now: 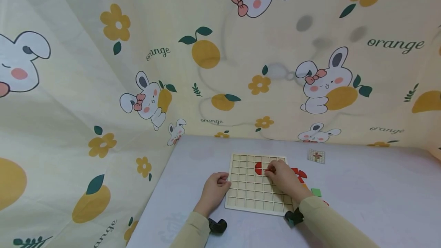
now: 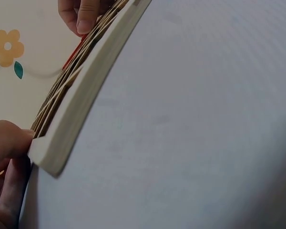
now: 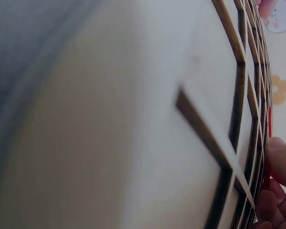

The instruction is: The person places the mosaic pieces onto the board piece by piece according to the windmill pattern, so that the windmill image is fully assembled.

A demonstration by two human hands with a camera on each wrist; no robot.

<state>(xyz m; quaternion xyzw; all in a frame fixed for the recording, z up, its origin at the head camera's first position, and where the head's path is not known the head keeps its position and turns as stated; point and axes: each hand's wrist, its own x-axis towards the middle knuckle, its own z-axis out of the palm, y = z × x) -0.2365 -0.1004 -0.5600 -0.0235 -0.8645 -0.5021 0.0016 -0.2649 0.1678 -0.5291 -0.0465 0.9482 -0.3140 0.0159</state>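
A pale wooden grid board (image 1: 246, 193) lies on the table. Its left edge is held by my left hand (image 1: 214, 191), whose thumb (image 2: 12, 138) rests at the rim in the left wrist view while the other fingers curl beside it. Over the upper middle of the grid, my right hand (image 1: 286, 179) pinches a small red piece (image 1: 267, 170) between thumb and fingertips; the fingers hide most of it. Just left of that, red curved pieces (image 1: 258, 168) sit in the grid cells. In the right wrist view, the right thumb (image 3: 282, 160) is beside a red edge.
Loose red pieces (image 1: 302, 174) lie right of the board, partly behind the right hand. Near them are an orange piece (image 1: 304, 187) and a green square (image 1: 316, 192). A small pattern card (image 1: 316, 156) with a pinwheel lies farther back. A printed curtain (image 1: 220, 98) stands behind the table.
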